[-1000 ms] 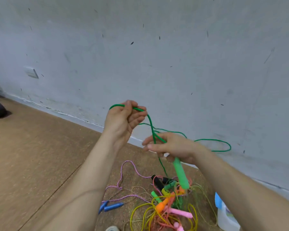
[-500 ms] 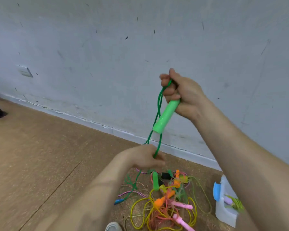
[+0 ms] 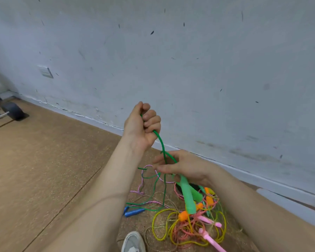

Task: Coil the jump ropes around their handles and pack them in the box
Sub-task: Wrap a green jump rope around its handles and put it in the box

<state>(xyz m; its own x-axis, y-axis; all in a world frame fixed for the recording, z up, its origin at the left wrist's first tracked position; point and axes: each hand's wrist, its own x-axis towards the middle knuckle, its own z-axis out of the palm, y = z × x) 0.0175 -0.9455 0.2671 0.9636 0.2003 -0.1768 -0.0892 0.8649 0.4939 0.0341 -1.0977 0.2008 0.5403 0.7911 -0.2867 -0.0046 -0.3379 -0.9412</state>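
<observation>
Hands apart: left hand (image 3: 142, 128) fisted round green rope (image 3: 160, 141), raised | right hand (image 3: 187, 167) gripped green handles (image 3: 188, 197) | tangled jump ropes (image 3: 189, 226) lay on floor (image 3: 44, 170)

The rope (image 3: 161, 144) is dark green; its handles (image 3: 186, 195) are light green. From them, a blue handle (image 3: 134, 213) lies at 8 o'clock, orange handles (image 3: 183, 215) at 6, pink handles (image 3: 210, 237) at 5. The floor (image 3: 44, 170) is speckled brown, the wall (image 3: 189, 70) pale grey with dark flecks.
</observation>
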